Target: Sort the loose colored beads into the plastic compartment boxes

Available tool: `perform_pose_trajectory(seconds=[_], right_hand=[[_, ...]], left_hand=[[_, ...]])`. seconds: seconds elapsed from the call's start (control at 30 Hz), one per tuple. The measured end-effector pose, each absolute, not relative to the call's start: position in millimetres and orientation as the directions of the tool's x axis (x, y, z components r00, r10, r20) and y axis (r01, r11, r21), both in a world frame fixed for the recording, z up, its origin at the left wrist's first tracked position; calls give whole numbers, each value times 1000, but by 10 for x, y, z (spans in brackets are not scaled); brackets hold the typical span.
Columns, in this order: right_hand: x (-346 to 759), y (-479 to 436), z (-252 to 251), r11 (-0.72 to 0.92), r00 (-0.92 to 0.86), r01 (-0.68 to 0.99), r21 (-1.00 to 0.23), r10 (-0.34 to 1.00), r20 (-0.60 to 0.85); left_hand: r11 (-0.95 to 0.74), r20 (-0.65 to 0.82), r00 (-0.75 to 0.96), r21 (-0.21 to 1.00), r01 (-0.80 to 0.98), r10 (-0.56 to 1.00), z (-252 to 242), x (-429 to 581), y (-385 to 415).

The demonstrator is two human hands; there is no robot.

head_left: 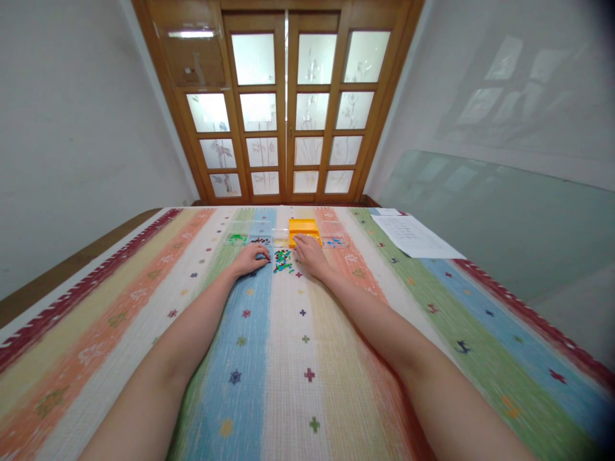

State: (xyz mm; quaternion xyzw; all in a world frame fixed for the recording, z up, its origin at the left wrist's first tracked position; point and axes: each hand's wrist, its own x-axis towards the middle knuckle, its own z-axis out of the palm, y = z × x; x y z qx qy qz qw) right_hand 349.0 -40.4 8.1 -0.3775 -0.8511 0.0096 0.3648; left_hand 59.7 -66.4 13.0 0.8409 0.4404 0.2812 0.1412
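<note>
A small heap of mixed coloured pieces [282,260], mostly green, blue, red and dark, lies on the tablecloth between my hands. Left of it is my left hand [250,259], its fingers curled in and the tips close together; anything they pinch is too small to name. My right hand [311,256] is just right of the heap, in front of a yellow box [303,225] with its lid raised. Its fingers are bent together over the box's front edge, and their tips are too small to make out. Clear boxes hold green pieces [237,239], dark pieces [260,241] and blue pieces [333,242].
A striped, patterned tablecloth [288,358] covers the table. White paper sheets [413,235] lie at the far right. Beyond the table stand wooden doors with glass panes [311,112]. A pale green glass-like panel [504,218] is along the right wall.
</note>
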Motion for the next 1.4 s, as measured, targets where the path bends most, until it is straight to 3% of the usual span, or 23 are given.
perform_pose_trajectory(seconds=[0.07, 0.23, 0.53, 0.87, 0.97, 1.13, 1.27, 1.4], right_hand=[[3613, -286, 70, 638, -316, 671, -377, 706, 634], [3806, -166, 42, 599, -256, 662, -450, 746, 615], [3598, -359, 15, 679, -414, 639, -362, 700, 582], [3545, -480, 30, 758, -521, 569, -320, 633, 572], [3540, -468, 17, 775, -551, 556, -300, 614, 565], [3534, -472, 30, 771, -561, 566, -293, 620, 548], [3534, -481, 42, 770, -566, 565, -296, 623, 540], [3529, -485, 47, 764, -565, 572, -299, 631, 531]], left_hand=[[-579, 353, 459, 499, 645, 815, 132, 597, -661], [-491, 378, 318, 587, 644, 869, 72, 592, -639], [-249, 348, -89, 806, 537, 933, -1, 549, -522], [-220, 337, -233, 882, 416, 912, -47, 503, -456], [-210, 374, -210, 813, 542, 903, -40, 494, -484], [-300, 447, 39, 532, 792, 893, -20, 545, -567], [-434, 420, 274, 352, 829, 865, -12, 617, -609], [-488, 396, 369, 260, 833, 841, -5, 643, -619]])
